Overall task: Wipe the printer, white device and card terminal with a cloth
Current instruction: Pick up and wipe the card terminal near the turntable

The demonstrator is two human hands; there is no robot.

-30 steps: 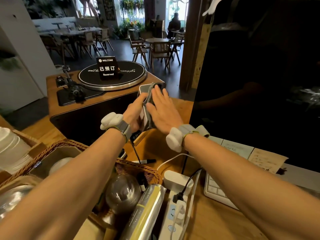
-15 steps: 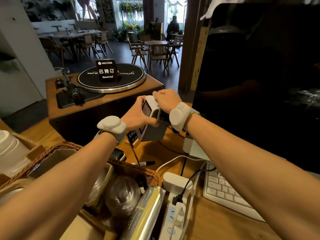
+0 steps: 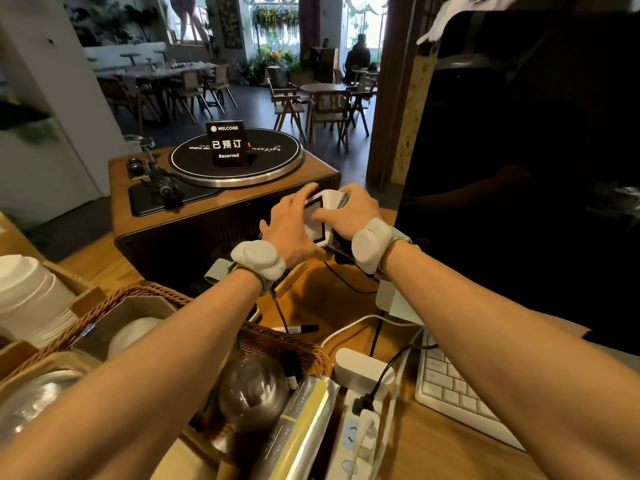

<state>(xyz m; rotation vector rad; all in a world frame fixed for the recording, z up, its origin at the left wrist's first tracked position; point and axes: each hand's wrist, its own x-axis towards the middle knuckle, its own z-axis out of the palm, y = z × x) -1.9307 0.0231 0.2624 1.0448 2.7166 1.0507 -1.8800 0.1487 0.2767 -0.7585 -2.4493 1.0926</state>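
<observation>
A white card terminal (image 3: 327, 202) with a dark screen is held above the wooden counter, in front of the turntable cabinet. My left hand (image 3: 294, 226) grips its left side, fingers spread over the top edge. My right hand (image 3: 349, 213) clasps its right side with a grey cloth (image 3: 341, 242) pressed between palm and terminal; the cloth hangs out below my wrist. Most of the cloth is hidden by my hand. A black cable (image 3: 346, 284) trails down from the terminal.
A wooden turntable cabinet (image 3: 221, 216) with a "Reserved" sign (image 3: 227, 143) stands behind. A wicker basket (image 3: 284, 344) of cups and lids sits lower left. A power strip (image 3: 360, 427), white keyboard (image 3: 453, 386), marker (image 3: 298, 329) and big dark screen (image 3: 519, 168) lie to the right.
The terminal has turned so its screen faces up toward me. My right hand with the cloth has slid from the top down the terminal's right side, and both hands have shifted slightly right.
</observation>
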